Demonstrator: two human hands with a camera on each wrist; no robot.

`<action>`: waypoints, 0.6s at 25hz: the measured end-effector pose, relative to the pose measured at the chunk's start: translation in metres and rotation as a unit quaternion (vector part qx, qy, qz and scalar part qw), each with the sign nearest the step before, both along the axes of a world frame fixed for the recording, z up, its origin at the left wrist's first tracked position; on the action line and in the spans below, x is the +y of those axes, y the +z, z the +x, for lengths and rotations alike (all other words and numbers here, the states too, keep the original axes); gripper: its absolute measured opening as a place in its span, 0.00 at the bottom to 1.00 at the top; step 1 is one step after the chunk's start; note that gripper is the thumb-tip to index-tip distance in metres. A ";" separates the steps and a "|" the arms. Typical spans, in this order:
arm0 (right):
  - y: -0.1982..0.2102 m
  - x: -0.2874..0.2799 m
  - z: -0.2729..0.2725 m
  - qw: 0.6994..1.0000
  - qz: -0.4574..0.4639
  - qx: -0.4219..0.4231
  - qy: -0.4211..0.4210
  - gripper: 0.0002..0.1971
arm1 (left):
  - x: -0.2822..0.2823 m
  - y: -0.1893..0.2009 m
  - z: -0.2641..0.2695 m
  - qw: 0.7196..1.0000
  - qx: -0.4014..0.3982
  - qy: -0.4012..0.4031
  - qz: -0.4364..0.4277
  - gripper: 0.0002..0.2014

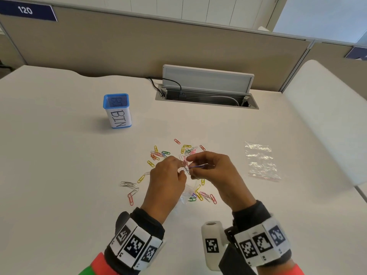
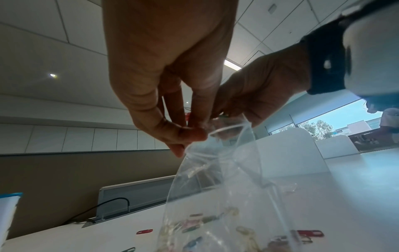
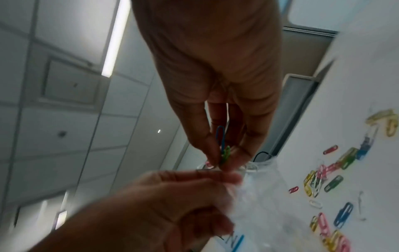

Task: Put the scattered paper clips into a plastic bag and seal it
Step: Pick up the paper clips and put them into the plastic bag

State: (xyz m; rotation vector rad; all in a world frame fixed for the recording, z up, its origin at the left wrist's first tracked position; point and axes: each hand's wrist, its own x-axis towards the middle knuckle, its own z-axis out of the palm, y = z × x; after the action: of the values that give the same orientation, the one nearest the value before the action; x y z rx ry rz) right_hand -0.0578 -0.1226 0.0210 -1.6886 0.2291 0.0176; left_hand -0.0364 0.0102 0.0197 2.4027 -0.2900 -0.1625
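left hand [image 1: 168, 181]: pinches the rim of the bag [image 2: 215, 196] and holds its mouth open, up off the surface [image 1: 69, 165].
right hand [image 1: 216, 173]: pinches the held clips [image 3: 223, 150], a blue one and some green, right beside the left hand's fingertips.
held clips: just above the bag's open mouth, not yet let go.
bag: hangs down from the left hand. I cannot tell if the clips seen through it are inside it or lie behind it.
loose clips [image 1: 158, 153]: lots lie on the surface, in front of both hands, under them, and out to the left of the left hand.
spare bag [image 1: 261, 160]: flat on the surface, well off to the right of the right hand.
bin [image 1: 117, 111]: far ahead and to the left of the left hand.
step: filling the bag. It looks like an early part, since so many clips are out.
next move: the right hand should probably let go so the held clips drop in, then go pick up more. The left hand must hold the mouth wide.
last step: sealing comes once all the loose clips are in.
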 end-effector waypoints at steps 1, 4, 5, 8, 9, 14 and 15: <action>-0.002 0.004 0.001 0.999 -0.044 0.007 0.003 0.13 | 0.000 0.000 0.000 1.000 0.004 0.004 -0.003 0.15; -0.005 0.010 0.001 0.993 -0.116 0.014 0.012 0.13 | 0.003 -0.001 0.001 1.000 0.011 0.012 -0.014 0.15; -0.005 0.010 0.001 0.991 -0.128 0.014 0.017 0.13 | 0.004 -0.001 0.001 1.000 0.011 0.014 -0.018 0.15; -0.001 0.009 0.000 0.989 -0.140 0.011 0.037 0.13 | 0.006 -0.003 0.001 0.999 0.006 0.019 -0.030 0.15; 0.000 0.008 0.000 0.991 -0.128 0.008 0.037 0.12 | 0.006 -0.004 0.002 0.999 0.006 0.020 -0.034 0.15; -0.011 -0.023 -0.004 0.994 -0.076 0.016 -0.079 0.08 | 0.013 -0.005 0.006 0.999 -0.032 0.020 -0.024 0.13; -0.020 -0.031 -0.005 0.985 -0.141 0.050 -0.085 0.08 | 0.016 -0.004 0.007 0.998 -0.048 0.023 -0.021 0.13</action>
State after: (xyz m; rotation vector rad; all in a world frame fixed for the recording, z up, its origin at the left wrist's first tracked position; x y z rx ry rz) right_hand -0.0623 -0.1533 0.0009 -1.9457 0.4693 -0.0609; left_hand -0.0295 0.0264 0.0161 2.3767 -0.2785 -0.0192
